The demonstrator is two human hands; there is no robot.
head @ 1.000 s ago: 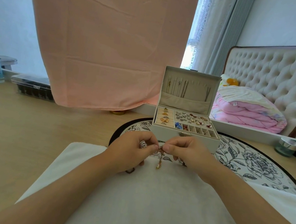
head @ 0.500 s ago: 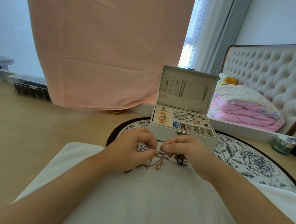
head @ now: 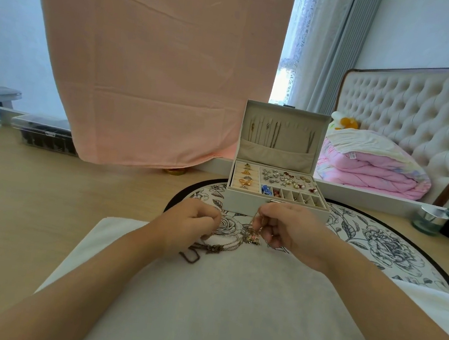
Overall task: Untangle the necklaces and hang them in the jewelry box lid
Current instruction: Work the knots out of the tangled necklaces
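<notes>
Necklaces (head: 223, 245): where did they lie?
– In a knot on the far edge of the white cloth (head: 229, 299), between my hands, just on the near side of the jewelry box (head: 244, 202) on the round floral mat (head: 379, 241).
And your grip?
– My left hand (head: 190, 222) was curled narrow round a strand at the left of the knot. My right hand (head: 292, 233) pinched another strand, lifted a little above the cluster of pendants.
How would you do this step well?
– I judged it best to draw the strands apart gently, left and right, only until the loops slackened, then feed one pendant through. A hard tug would likely tighten so thin a chain.
And after?
– The jewelry box lid (head: 282, 137) stood upright at the far side, several chains already on its hooks. Free hooks showed right of the middle, so a freed chain could go there
</notes>
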